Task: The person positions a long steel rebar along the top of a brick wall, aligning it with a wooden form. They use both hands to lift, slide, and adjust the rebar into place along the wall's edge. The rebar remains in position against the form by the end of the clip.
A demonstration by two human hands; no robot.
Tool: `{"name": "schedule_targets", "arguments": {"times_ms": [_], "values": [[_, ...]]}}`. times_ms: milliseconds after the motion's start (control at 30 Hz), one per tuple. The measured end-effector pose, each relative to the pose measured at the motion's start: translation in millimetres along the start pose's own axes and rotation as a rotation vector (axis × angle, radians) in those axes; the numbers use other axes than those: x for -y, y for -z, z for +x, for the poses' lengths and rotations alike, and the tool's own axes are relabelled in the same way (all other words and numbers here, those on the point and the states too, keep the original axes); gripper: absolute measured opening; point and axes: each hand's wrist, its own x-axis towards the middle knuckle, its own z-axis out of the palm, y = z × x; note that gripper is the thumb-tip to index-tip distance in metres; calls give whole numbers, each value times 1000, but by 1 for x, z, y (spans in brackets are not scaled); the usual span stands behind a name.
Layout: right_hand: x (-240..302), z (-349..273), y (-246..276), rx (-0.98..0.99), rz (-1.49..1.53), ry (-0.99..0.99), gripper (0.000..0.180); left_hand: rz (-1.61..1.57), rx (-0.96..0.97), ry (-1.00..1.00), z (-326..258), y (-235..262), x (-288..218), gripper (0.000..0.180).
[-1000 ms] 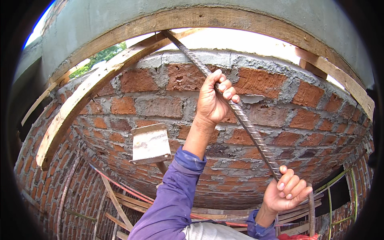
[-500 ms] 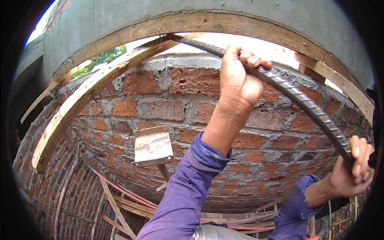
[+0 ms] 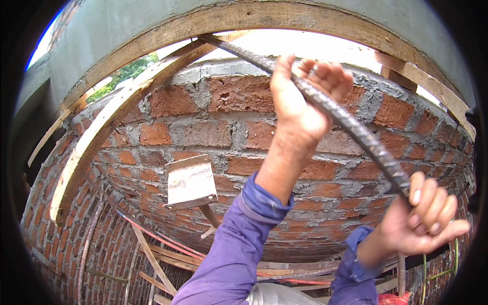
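Observation:
A dark ribbed rebar (image 3: 351,121) slants across the upper right, its far tip meeting the underside of a curved timber (image 3: 168,41) beside a loose wooden batten (image 3: 109,119). My left hand (image 3: 307,96) loosely cradles the bar's middle; the thumb crosses over it while the fingers behind are partly unfolded. At the lower end, my right hand (image 3: 419,218) is closed round the bar with its thumb sticking out to the right. The bar's near end is hidden in that hand. The batten hangs down toward the left, its upper end under the timber.
A curved brick wall (image 3: 208,134) fills the space behind my arms. A flat mortar-stained metal plate on a stem (image 3: 190,180) stands left of my left forearm. Below are wooden planks (image 3: 175,259) and a red hose (image 3: 157,239). Grey concrete (image 3: 152,20) overhangs the timber.
My left hand's fingers have loosened from their wrap round the rebar. My right hand has moved left with the bar's lower end, and its thumb now points outward.

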Motion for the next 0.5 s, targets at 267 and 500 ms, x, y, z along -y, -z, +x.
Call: {"name": "schedule_targets", "arguments": {"times_ms": [267, 500], "values": [[-31, -83, 29, -508, 93, -10, 59, -59, 286, 305, -36, 59, 22, 49], [-54, -116, 46, -398, 246, 71, 59, -52, 358, 365, -40, 98, 13, 37]]}}
